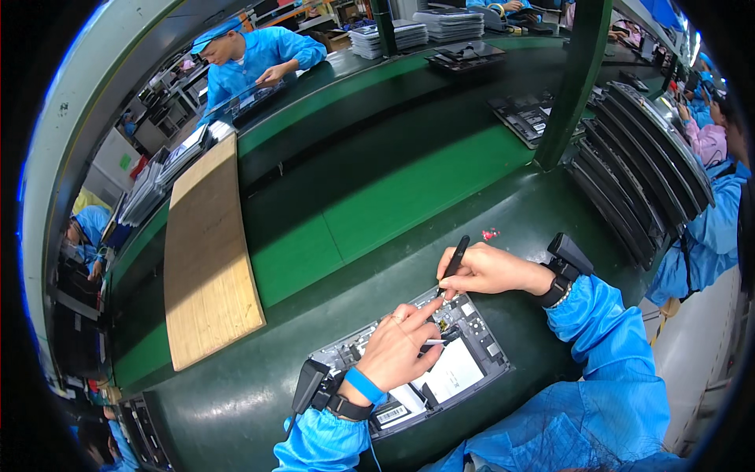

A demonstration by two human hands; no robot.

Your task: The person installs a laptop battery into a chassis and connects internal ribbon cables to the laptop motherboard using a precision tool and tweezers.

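An opened laptop base (491,346) lies on the dark green bench in front of me, its circuit boards and white-labelled battery (454,370) exposed. Over its left part rests my left hand (397,342), index finger stretched toward the far edge. A thin pale rod (431,342) pokes out between that hand's thumb and fingers; its other end is hidden. My right hand (491,269) pinches a black pen-like tool (456,258), tilted, with its lower end down by the laptop's far edge, close to the left fingertip. The exact contact there is too small to make out.
A green conveyor belt (377,224) runs beyond the bench, with a wooden board (208,259) across it at left. Dark laptop panels (629,165) stand stacked at right beside a green post (572,86). Another opened laptop base (523,118) lies farther off. A co-worker (263,59) sits opposite.
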